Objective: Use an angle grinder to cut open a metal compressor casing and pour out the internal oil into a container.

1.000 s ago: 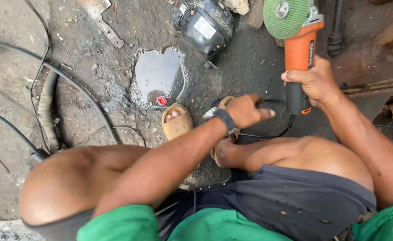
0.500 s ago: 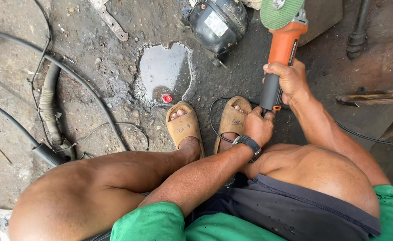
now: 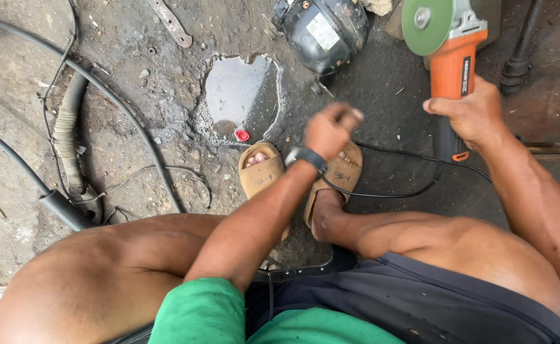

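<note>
Orange grinder (image 3: 453,70) gripped in right hand (image 3: 472,113) | left hand (image 3: 331,129) fisted, blurred, holding nothing visible, above sandals (image 3: 262,173) | compressor (image 3: 326,30) beyond

The angle grinder (image 3: 450,57) is held by the right hand (image 3: 473,113) at the right of the view, its disc (image 3: 427,24) at the far end and its cable (image 3: 407,185) trailing back past the right sandal (image 3: 337,181). The left hand (image 3: 331,129) hovers above that sandal, left of the grinder and apart from it. Beyond the hands lies a compressor (image 3: 324,32), left of the disc, with a puddle (image 3: 238,92) to its left before the left sandal (image 3: 262,175), and a corrugated hose (image 3: 70,137) far left.
</note>
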